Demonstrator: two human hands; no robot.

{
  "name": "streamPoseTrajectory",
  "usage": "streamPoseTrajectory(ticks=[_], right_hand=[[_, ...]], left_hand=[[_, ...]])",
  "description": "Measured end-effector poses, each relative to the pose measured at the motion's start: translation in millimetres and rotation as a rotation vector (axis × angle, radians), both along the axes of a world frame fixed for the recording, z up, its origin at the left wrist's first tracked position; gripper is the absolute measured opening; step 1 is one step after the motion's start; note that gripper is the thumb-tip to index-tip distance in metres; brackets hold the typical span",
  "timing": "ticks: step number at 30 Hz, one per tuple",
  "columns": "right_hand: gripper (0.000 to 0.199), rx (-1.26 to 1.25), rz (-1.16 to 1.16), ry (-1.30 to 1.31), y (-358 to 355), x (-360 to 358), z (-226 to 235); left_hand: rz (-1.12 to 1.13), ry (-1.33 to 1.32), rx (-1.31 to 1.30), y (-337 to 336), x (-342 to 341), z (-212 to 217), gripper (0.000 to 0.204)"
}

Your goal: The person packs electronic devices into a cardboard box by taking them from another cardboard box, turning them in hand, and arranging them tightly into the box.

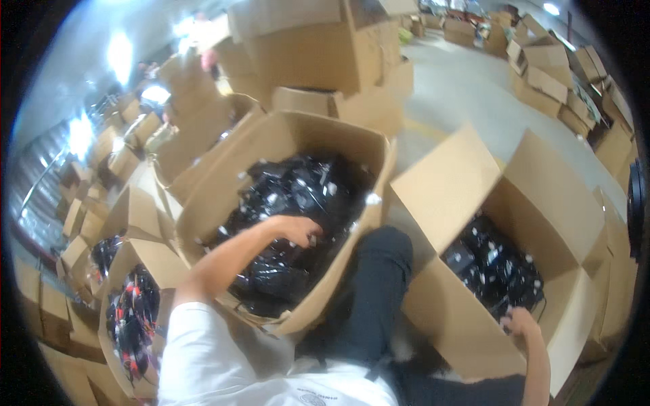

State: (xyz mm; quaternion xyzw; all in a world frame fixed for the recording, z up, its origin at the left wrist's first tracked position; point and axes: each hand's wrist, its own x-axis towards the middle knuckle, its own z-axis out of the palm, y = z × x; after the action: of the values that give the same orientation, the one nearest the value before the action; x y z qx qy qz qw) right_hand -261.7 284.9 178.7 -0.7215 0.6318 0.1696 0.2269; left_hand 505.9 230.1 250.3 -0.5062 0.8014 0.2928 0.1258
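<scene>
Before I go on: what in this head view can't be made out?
- Left hand: fingers sunk among black items in the middle box; grip unreadable.
- Right hand: fingertips hidden behind the right box wall.
- Black items: blurred, kind unclear.
- Small left box: contents a blurred black-and-red tangle.
- Far boxes: too small, bent by fisheye.

1. The large cardboard box [223, 183] under the left hand [298, 229] is plain brown corrugated board, matt and unprinted.
2. The black bagged parts [298, 196] in it look like glossy plastic film, catching white glints.
3. The right-hand cardboard box [447, 183] is the same matt brown board; its black contents [494, 267], by the right hand [521, 321], shine likewise.
4. The concrete floor [467, 88] is smooth, pale grey, faintly sheened.
5. The white sleeve [203, 352] is soft matt cloth.
6. The black trouser leg [379, 284] is matt fabric.
</scene>
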Motion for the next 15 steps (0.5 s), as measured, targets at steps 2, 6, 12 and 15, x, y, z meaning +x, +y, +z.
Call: streamPoseTrajectory(ticks=[2,6,12,15], right_hand=[[0.045,-0.024,-0.038,-0.065,6.4,7.2,9.6],[0.049,0.011,-0.063,-0.027,3.2,21.3,21.2],[0.046,-0.046,-0.022,-0.032,1.3,11.6,19.5],[0.045,-0.085,-0.087,-0.163,-1.2,13.2,21.9]], left_hand=[[-0.050,-0.098,0.005,-2.4,-14.1,10.8,0.052],[0.179,-0.126,0.131,1.7,-31.7,29.7,0.029],[0.827,0.640,0.097,5.2,-14.2,57.2,0.017],[0.776,0.894,0.042,10.5,-37.5,107.5,0.017]])
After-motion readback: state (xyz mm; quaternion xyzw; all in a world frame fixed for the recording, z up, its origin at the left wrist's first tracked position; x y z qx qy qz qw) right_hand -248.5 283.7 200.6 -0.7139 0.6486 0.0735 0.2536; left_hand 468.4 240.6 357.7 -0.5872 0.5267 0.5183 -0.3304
